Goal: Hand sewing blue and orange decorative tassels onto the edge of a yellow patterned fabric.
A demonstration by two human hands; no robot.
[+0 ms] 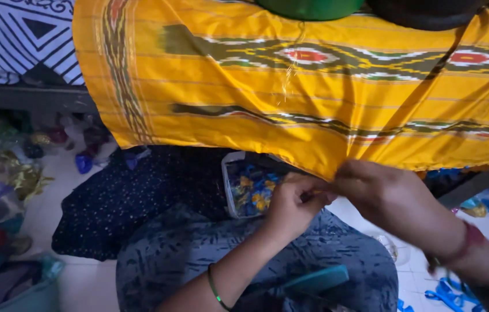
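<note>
the yellow patterned cloth (290, 110) hangs over the table's front edge; both hands meet at its lower hem; the left hand (293, 205) is closed in a pinch on the hem; the right hand (386, 193) pinches it just beside; the cloth looks light, soft and limp, so best gripped at the hem's edge; a clear box of coloured bits (250, 188) sits below on the floor.

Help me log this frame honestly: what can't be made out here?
Head view:
- What the left hand and right hand pinch at the yellow cloth hem: hidden by fingers, blurred.
- Green object and dark object: cut off by top edge.
</note>
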